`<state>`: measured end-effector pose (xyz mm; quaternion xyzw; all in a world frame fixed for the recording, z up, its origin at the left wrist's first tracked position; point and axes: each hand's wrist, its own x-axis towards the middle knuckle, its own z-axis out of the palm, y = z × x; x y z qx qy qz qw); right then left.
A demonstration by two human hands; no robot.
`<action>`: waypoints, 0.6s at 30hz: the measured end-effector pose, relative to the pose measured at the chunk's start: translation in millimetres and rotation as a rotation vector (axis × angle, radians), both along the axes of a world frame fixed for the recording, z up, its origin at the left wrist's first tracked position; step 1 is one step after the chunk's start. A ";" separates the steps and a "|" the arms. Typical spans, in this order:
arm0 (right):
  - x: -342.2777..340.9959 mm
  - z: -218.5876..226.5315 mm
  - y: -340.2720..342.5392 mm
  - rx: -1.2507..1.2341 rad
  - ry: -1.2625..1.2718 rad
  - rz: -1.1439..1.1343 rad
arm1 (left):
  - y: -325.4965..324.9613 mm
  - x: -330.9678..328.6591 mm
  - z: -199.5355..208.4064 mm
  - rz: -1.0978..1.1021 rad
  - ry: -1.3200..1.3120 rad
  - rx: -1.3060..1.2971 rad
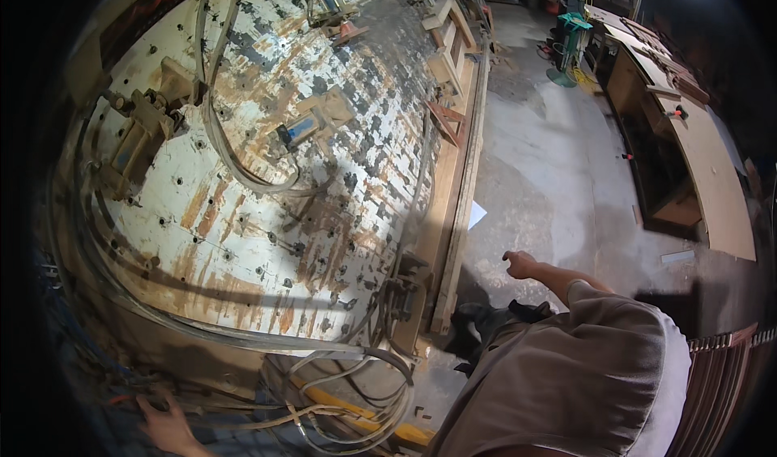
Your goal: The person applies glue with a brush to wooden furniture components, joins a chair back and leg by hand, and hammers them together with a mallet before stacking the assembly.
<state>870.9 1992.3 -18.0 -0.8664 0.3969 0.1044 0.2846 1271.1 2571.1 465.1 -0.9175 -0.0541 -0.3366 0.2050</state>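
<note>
The left hand (168, 426) is located at lower left, fingers spread, near the hoses (243, 341). The right hand (520, 264) extends over the concrete floor (550, 190), apart from a wooden rail (447, 250). The rail borders a perforated white plate (251, 214) with worn patches, carrying a blue cylinder (303, 127). A bench (716, 165) stands at right.

Table (182, 224) white, blotched black and rust; hoses (267, 342) grey.

Grey and tan hoses (328, 409), thin and flexible, looped loosely at the frame's lower centre, crossed over one another, trailing into dim clutter at lower left.
</note>
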 end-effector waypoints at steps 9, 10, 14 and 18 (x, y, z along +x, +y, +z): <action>-92.0 -20.8 8.6 0.046 0.121 -0.161 | -16.0 -1.8 -7.5 0.249 0.024 0.087; -101.3 -23.0 11.0 0.055 0.143 -0.172 | -20.4 -5.6 -4.7 0.250 0.045 0.063; -130.3 -33.0 9.8 0.094 0.168 -0.210 | -24.4 -7.0 3.1 0.184 0.070 -0.007; -146.1 -28.8 -1.5 0.091 0.160 -0.242 | -14.9 0.3 -5.8 0.103 0.054 -0.044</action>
